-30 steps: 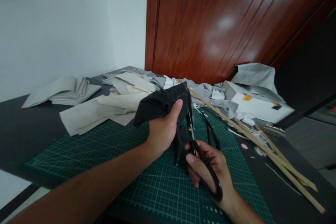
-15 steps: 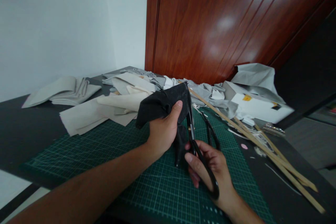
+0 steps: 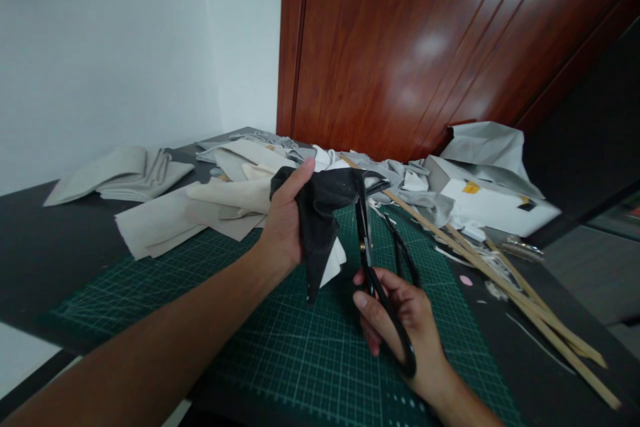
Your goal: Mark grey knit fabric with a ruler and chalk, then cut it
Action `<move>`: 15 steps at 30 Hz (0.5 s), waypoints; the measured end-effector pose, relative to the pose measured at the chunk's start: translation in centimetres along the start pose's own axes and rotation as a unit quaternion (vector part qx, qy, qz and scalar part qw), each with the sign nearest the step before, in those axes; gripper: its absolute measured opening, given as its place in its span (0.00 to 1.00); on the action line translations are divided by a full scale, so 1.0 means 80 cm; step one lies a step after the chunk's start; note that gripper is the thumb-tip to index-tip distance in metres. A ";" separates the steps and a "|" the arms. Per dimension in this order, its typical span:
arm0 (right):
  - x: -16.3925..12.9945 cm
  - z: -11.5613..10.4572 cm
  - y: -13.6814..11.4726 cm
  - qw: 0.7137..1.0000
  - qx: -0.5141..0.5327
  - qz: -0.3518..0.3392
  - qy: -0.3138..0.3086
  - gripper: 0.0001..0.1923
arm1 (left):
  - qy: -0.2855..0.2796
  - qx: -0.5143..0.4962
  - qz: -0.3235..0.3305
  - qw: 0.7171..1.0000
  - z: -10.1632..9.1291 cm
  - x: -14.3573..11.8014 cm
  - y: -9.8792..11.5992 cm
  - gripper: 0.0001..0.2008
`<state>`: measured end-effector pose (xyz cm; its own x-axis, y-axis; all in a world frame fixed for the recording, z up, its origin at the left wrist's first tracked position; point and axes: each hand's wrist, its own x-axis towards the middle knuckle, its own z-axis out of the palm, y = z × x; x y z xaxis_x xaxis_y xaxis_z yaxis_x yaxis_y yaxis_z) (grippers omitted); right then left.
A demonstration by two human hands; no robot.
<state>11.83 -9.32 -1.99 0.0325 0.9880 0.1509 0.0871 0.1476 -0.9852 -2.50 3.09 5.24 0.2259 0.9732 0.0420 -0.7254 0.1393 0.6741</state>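
My left hand (image 3: 287, 220) is closed on a piece of black fabric (image 3: 320, 210), its thumb pointing up along the near side. One pointed end of the fabric hangs down, and a white part (image 3: 334, 263) shows behind it. In my right hand (image 3: 400, 317) is a pair of black-handled scissors (image 3: 367, 257), the blades pointing away from me. The blade tips meet the right part of the fabric; whether they are closed on it I cannot tell. Both hands are above a green cutting mat (image 3: 295, 353).
Folded pale fabric (image 3: 135, 173) and several loose pale pieces (image 3: 165, 220) lie at the left. Grey and white scraps (image 3: 395, 177) run along the back. To the right are a white box (image 3: 490, 200), wooden strips (image 3: 500, 280) and a black looped object (image 3: 403, 250).
My left hand has moved left and turned, taking the black fabric with it. The white part behind the fabric has come into view. My right hand with the scissors has hardly moved.
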 end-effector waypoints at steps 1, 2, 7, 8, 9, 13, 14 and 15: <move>0.000 0.000 0.000 1.000 -0.002 0.001 -0.001 0.24 | -0.002 -0.004 -0.011 1.000 0.000 0.001 0.002 0.11; 0.000 0.000 0.001 1.000 -0.004 0.002 -0.001 0.24 | 0.000 -0.005 -0.025 1.000 0.001 0.002 0.003 0.10; 0.000 -0.002 0.003 1.000 -0.010 -0.005 0.012 0.23 | 0.016 0.026 -0.097 0.995 -0.003 0.004 0.000 0.07; 0.000 -0.002 0.003 1.000 -0.012 -0.005 0.009 0.22 | 0.011 0.031 -0.104 0.994 -0.006 0.005 -0.001 0.07; -0.001 -0.001 0.004 1.000 -0.013 -0.004 0.005 0.22 | 0.006 0.035 -0.109 0.993 -0.008 0.006 -0.002 0.08; -0.002 0.003 0.006 1.000 -0.007 0.006 -0.014 0.20 | -0.017 0.038 -0.106 0.994 -0.014 0.008 -0.003 0.10; -0.002 0.004 0.007 1.000 -0.005 0.008 -0.017 0.20 | -0.021 0.036 -0.097 0.994 -0.014 0.007 -0.003 0.10; -0.003 0.004 0.007 1.000 -0.003 0.010 -0.019 0.19 | -0.025 0.032 -0.086 0.995 -0.014 0.006 -0.003 0.10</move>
<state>11.54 -9.44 -2.63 -0.0031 0.9917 0.1283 0.0930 0.1280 -0.9874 -2.95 3.75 4.30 0.3761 0.9256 -0.0433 -0.6309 0.2901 0.7196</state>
